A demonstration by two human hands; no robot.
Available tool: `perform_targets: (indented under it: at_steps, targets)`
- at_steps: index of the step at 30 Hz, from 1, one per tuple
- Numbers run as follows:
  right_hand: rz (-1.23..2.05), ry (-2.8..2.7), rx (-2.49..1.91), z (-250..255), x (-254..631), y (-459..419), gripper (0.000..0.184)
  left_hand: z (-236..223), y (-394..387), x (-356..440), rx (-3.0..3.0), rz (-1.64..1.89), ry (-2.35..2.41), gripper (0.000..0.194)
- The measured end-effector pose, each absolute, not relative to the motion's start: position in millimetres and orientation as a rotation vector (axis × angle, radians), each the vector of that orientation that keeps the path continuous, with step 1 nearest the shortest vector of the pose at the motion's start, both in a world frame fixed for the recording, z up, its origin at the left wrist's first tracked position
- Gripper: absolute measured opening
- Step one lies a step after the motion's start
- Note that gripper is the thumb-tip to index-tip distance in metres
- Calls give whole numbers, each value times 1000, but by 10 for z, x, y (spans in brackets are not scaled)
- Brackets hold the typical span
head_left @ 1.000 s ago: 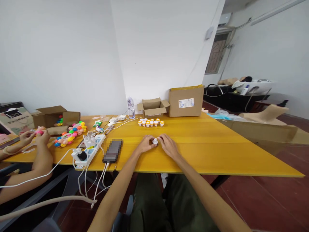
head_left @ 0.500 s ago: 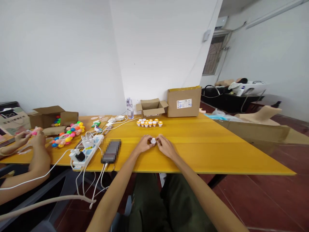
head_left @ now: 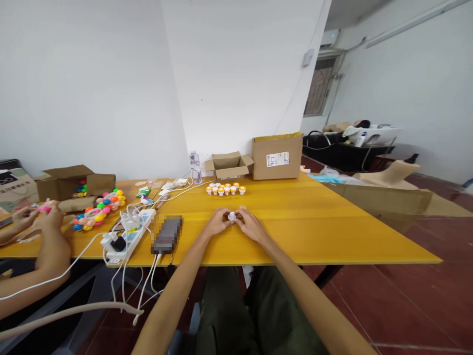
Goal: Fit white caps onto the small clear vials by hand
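Just above the tabletop, a small white cup-shaped piece (head_left: 232, 216) sits between my two hands; its details are too small to make out. My left hand (head_left: 218, 223) has its thumb and fingers closed on the left side of this piece. From the right, my right hand (head_left: 250, 224) pinches it with thumb and forefinger. Farther back on the yellow table (head_left: 303, 227), several small white cups with orange-rimmed tops (head_left: 226, 190) stand in a tight group, apart from both hands.
Behind the cups are an open carton (head_left: 229, 166), a larger closed carton (head_left: 277, 157) and a clear bottle (head_left: 195, 167). Left of me lie a phone (head_left: 167, 234) and a power strip (head_left: 133, 236) with trailing cables. Another person's hands (head_left: 50, 217) work beside colourful ball rings (head_left: 96, 214).
My right fingertips have closed in on the white piece, which looks turned between my fingers. The whole view has shifted slightly.
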State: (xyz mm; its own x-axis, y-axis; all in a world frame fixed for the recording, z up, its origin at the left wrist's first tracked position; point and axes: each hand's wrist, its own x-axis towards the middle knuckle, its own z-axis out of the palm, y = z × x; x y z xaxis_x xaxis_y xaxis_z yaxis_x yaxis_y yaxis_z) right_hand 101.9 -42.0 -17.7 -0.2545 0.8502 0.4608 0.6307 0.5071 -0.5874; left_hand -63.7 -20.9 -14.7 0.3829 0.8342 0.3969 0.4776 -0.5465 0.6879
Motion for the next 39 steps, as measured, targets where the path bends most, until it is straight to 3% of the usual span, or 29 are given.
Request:
perform_targets:
  at_steps: [30,39]
  targets:
    - [147,-1939,-1264,-188,1012,-422,21,-113,-234,-634,2211,1011,1162,17]
    - [-67,-1812,-1278,-264,1052,-336,35,-117,-230,-623,2182,1027,1156,18]
